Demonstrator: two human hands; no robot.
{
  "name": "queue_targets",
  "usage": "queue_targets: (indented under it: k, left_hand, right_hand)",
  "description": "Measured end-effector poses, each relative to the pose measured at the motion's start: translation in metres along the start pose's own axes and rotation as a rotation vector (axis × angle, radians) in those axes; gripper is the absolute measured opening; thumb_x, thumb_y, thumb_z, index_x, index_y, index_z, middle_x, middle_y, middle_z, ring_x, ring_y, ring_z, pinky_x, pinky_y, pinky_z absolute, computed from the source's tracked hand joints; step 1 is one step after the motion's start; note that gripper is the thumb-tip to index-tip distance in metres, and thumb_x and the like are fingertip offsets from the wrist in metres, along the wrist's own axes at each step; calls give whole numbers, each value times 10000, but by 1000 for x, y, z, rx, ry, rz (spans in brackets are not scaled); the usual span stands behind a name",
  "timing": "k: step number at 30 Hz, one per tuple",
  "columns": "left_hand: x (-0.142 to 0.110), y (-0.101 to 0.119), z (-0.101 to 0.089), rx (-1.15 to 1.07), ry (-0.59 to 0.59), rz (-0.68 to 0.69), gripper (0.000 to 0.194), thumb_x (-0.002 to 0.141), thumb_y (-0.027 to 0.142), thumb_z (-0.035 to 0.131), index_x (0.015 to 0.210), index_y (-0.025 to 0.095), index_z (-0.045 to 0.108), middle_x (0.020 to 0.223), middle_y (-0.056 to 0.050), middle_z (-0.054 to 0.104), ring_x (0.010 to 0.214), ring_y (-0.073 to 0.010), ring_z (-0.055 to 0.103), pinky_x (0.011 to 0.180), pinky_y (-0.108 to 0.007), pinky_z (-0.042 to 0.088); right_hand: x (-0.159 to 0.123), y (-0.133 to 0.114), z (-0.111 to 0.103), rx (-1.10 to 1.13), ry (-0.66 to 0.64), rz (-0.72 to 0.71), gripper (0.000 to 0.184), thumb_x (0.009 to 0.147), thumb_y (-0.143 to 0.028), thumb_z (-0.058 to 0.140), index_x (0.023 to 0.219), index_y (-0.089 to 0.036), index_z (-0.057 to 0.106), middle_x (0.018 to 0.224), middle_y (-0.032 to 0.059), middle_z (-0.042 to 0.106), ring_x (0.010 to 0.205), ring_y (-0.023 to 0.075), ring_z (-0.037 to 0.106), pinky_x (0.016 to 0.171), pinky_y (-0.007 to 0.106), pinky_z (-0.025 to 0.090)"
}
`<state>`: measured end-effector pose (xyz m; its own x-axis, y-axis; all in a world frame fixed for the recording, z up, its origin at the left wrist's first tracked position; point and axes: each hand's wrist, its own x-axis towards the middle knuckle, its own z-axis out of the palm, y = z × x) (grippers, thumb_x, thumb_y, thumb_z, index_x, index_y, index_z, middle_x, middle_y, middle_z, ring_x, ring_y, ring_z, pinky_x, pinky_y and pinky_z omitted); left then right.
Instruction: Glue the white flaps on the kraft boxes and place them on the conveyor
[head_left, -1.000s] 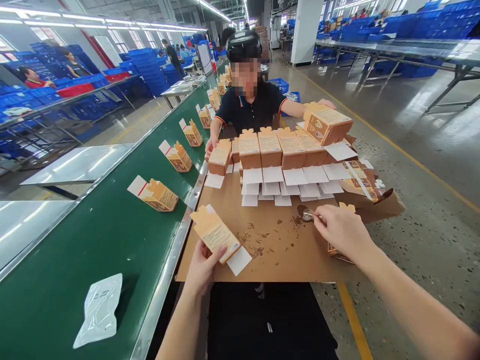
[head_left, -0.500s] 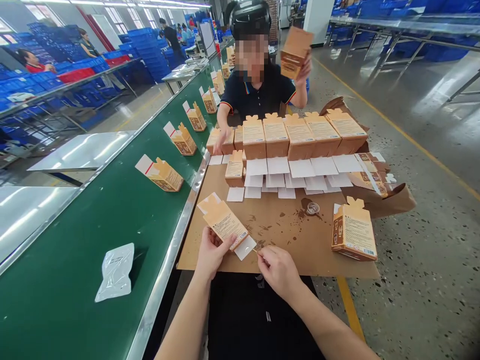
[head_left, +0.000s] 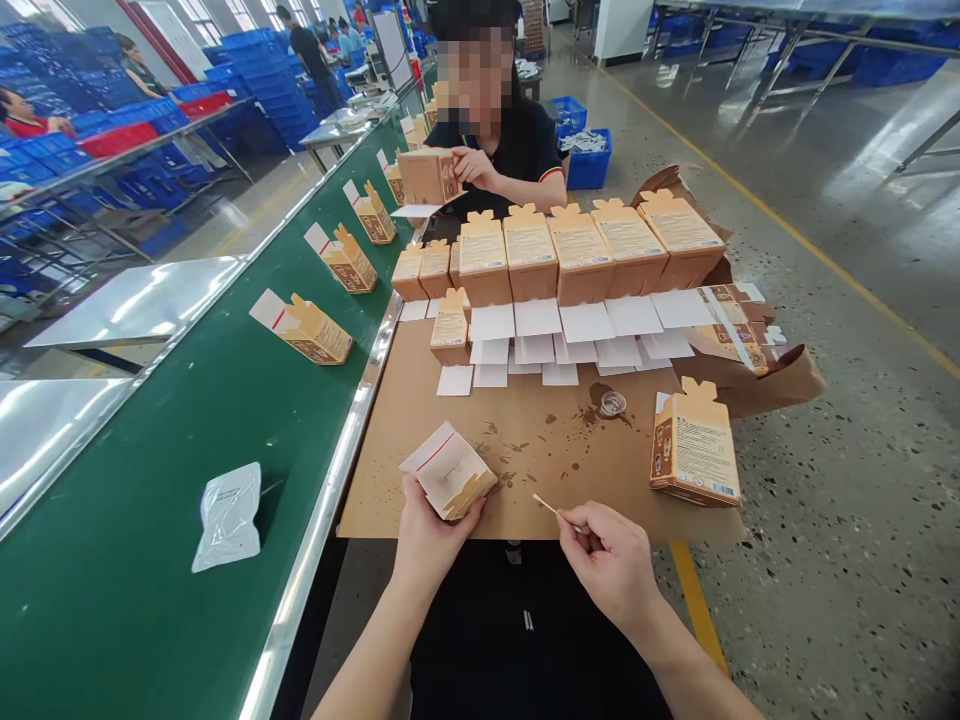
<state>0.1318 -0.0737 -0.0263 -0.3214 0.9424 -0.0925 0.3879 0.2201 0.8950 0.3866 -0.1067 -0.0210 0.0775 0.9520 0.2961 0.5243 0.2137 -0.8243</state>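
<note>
My left hand (head_left: 433,530) is wrapped round a small cardboard box (head_left: 454,470), tilted so its open top and pale inside face me. A white flap with a red strip sticks out at its upper left. Between thumb and fingers my right hand (head_left: 611,555) pinches a cotton swab (head_left: 546,504), its tip pointing left toward the box but apart from it. A small clear dish (head_left: 612,404) stands on the brown cardboard sheet (head_left: 405,400), with dark wet spots around it. To the right a larger printed carton (head_left: 696,445) stands upright.
Rows of cartons (head_left: 581,255) with white flaps line the far side of the sheet. A co-worker (head_left: 495,150) behind them holds a carton (head_left: 429,178). On the green conveyor belt (head_left: 150,520) at left are several open boxes (head_left: 311,330) and a white packet (head_left: 229,515).
My left hand has turned the box so its open top shows. The swab has moved right, away from the box's flap. The co-worker has brought the raised carton down to the left.
</note>
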Motion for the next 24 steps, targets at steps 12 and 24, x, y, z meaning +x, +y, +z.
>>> queue_targets:
  k: [12, 24]
  left_hand:
    - [94, -29, -129, 167, 501, -72, 921, 619, 594, 1103, 1231, 352, 459, 1292, -101, 808, 1336, -476, 798, 1123, -619, 641]
    - [149, -30, -146, 354, 710, -102, 1095, 629, 519, 1050, 1535, 166, 545, 1466, -250, 673, 1578, -558, 556, 1395, -758, 391]
  right_hand:
    - [-7, 21, 0, 94, 16, 31, 351, 1114, -378, 717, 779, -297, 779, 621, -7, 643, 490, 195, 579, 471, 327, 504]
    - [-2, 24, 4, 115, 63, 57, 384, 1054, -500, 766, 714, -322, 781, 585, 8, 606, 458, 229, 552, 417, 372, 510]
